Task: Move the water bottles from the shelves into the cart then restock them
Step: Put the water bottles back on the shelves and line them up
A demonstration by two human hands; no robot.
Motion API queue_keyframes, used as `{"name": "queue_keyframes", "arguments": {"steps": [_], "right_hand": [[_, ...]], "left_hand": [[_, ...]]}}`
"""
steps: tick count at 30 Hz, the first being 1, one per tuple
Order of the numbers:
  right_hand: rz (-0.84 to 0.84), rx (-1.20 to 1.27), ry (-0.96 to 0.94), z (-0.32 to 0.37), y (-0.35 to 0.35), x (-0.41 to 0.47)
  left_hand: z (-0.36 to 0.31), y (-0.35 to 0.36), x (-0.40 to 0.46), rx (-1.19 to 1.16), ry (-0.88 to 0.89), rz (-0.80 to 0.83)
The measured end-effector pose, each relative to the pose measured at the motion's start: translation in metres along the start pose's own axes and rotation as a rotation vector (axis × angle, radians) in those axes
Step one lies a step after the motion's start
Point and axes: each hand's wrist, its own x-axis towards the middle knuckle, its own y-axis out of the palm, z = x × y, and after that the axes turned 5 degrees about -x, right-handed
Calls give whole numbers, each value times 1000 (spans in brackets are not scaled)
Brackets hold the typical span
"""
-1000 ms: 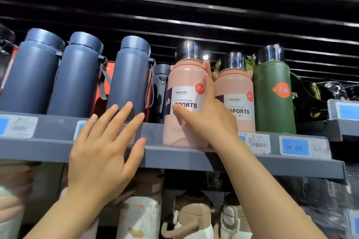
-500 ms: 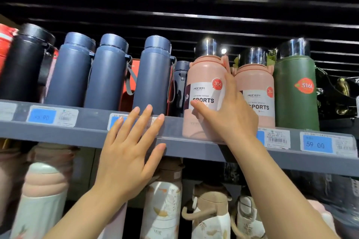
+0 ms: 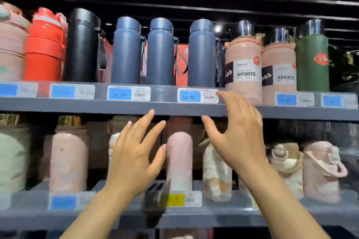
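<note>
Two hands are up at the shelves, both bare of any bottle; the left hand (image 3: 134, 153) is spread wide, fingers straight, its fingertips (image 3: 152, 112) level with the front edge of the upper shelf (image 3: 165, 107); the right hand (image 3: 236, 134) is loosely fanned, thumb out, fingers relaxed over that same edge, just below the nearer pink bottle (image 3: 242, 68); I cannot tell if either hand actually touches the shelf. Up top, from the left end: a red bottle (image 3: 45, 48), a black bottle (image 3: 83, 46), three navy bottles (image 3: 161, 54) in a row; then the two pink SPORTS bottles side by side, the second one (image 3: 278, 72) touching the first; a green bottle (image 3: 311, 60) stands toward the right end. Blue price tags (image 3: 189, 95) run along the front lip; one reads 32.90. On the lower shelf (image 3: 213, 217), blurred pale pink bottles (image 3: 179, 159) stand behind the hands.
</note>
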Motion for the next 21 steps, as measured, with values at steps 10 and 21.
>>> {"name": "queue_keyframes", "arguments": {"steps": [10,21], "right_hand": [[387,205,21,212,81,-84],[681,660,-14,412,194,-144]], "left_hand": [[148,-152,-118,81,-153,228],[287,-305,-210,372,-431,239]]}}
